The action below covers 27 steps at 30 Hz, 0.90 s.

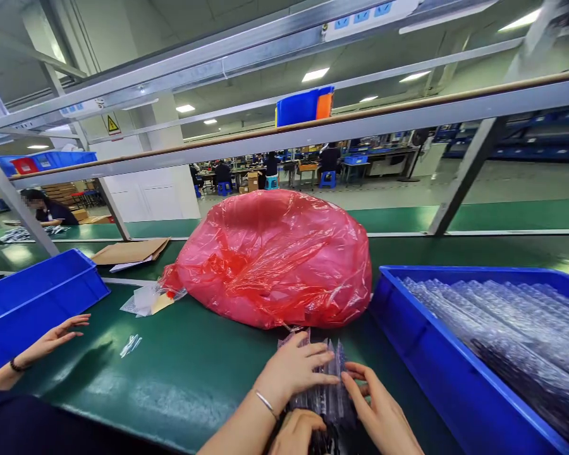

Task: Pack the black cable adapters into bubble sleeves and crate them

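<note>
A bundle of clear bubble-wrap packs (330, 398) with dark ends stands low in the middle of the view. Around its lower, dark end curl the fingers of my left hand (299, 433), partly cut off by the frame. My right hand (382, 407) closes on the bundle's right side, thumb and fingertips at the plastic edge. Another person's hand (296, 373), wearing a silver bangle, lies over the bundle's upper left, its fingers spread. That person's other hand (54, 341), with a dark bracelet, is held open above the bench at left.
Behind the bundle sits a large red plastic bag (275, 259). A blue bin (422, 366) at right holds rows of similar packs; another blue bin (38, 297) stands left. Small white strips (131, 345) lie on the green bench (171, 392). A metal rail (284, 136) crosses overhead.
</note>
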### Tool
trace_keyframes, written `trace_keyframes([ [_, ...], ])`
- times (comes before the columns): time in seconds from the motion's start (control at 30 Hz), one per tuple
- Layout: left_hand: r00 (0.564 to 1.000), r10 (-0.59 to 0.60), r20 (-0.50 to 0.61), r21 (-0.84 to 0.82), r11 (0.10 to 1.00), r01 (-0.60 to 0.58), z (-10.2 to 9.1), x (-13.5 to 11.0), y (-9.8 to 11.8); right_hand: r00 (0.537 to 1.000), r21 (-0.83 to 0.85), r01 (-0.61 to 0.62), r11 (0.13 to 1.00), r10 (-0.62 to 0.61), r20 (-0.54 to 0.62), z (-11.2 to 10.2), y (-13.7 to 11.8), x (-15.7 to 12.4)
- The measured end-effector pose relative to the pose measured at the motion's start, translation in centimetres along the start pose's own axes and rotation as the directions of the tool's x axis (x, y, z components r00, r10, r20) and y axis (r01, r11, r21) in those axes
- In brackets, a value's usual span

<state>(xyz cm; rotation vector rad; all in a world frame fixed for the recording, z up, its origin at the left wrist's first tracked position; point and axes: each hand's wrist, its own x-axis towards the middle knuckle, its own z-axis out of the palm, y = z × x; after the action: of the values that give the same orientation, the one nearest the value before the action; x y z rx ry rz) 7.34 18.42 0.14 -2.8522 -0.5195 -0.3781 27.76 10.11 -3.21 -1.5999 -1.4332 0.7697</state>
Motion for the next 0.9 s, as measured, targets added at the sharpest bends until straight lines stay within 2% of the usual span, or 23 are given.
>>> trace_keyframes([
  [0.07,0.998,-0.047,-0.035,0.001,0.999,0.047,-1.4,-2.7,-1.3,0.999,-0.022,-0.011,1.000,0.010,-0.049,-0.6,0.6,0.4],
  [0.13,0.976,-0.202,-0.084,0.021,0.979,0.205,-3.1,-6.9,-2.5,0.997,-0.029,-0.014,0.999,0.012,-0.070,-1.0,1.1,0.8],
  [0.17,0.938,-0.326,-0.119,0.038,0.942,0.332,-4.0,-9.4,-3.1,0.997,-0.027,-0.013,1.000,0.011,-0.072,-1.1,1.3,0.9],
  [0.2,0.873,-0.466,-0.144,0.054,0.877,0.477,-4.9,-12.1,-3.8,0.998,-0.022,-0.012,1.000,0.010,-0.067,-1.2,1.4,1.0],
  [0.23,0.813,-0.561,-0.158,0.059,0.816,0.575,-5.7,-14.7,-4.4,0.998,-0.015,-0.008,1.000,0.007,-0.058,-1.2,1.5,1.1],
  [0.27,0.771,-0.615,-0.166,0.058,0.774,0.630,-6.3,-17.3,-5.0,0.999,-0.006,-0.004,1.000,0.004,-0.047,-1.3,1.5,1.1],
  [0.37,0.678,-0.716,-0.165,0.043,0.682,0.730,-7.3,-23.4,-6.7,1.000,0.021,0.015,1.000,-0.015,-0.020,-1.5,1.4,1.1],
  [0.43,0.640,-0.750,-0.167,0.027,0.645,0.764,-7.2,-25.9,-7.5,0.999,0.031,0.032,0.999,-0.032,-0.011,-1.7,1.1,1.0],
  [0.5,0.615,-0.770,-0.168,-0.012,0.626,0.780,-6.7,-27.4,-8.1,0.999,0.035,0.050,0.998,-0.050,0.001,-1.9,0.8,0.9],
  [0.6,0.601,-0.779,-0.178,-0.115,0.623,0.774,-6.6,-28.5,-8.7,0.996,0.027,0.081,0.996,-0.082,0.024,-2.1,0.3,1.2],
  [0.67,0.598,-0.775,-0.203,-0.183,0.630,0.755,-7.5,-28.5,-8.9,0.994,0.010,0.097,0.995,-0.098,0.041,-2.0,-0.3,1.6],
  [0.73,0.579,-0.784,-0.223,-0.232,0.620,0.750,-8.9,-27.4,-8.6,0.994,-0.028,0.093,0.995,-0.091,0.057,-1.9,-1.0,1.9],
  [0.8,0.571,-0.790,-0.223,-0.270,0.613,0.742,-10.2,-24.3,-7.1,0.996,-0.090,0.069,0.994,-0.063,0.067,-1.7,-1.8,2.0],
  [0.83,0.577,-0.786,-0.220,-0.284,0.618,0.733,-10.5,-22.0,-5.9,0.996,-0.126,0.056,0.990,-0.047,0.070,-1.6,-2.2,1.9],
  [0.87,0.602,-0.769,-0.214,-0.293,0.638,0.712,-10.5,-19.1,-4.3,0.997,-0.162,0.047,0.986,-0.036,0.071,-1.5,-2.7,1.8],
  [0.9,0.604,-0.766,-0.219,-0.318,0.641,0.698,-10.1,-16.0,-2.4,0.997,-0.197,0.044,0.979,-0.030,0.071,-1.4,-3.0,1.6],
])
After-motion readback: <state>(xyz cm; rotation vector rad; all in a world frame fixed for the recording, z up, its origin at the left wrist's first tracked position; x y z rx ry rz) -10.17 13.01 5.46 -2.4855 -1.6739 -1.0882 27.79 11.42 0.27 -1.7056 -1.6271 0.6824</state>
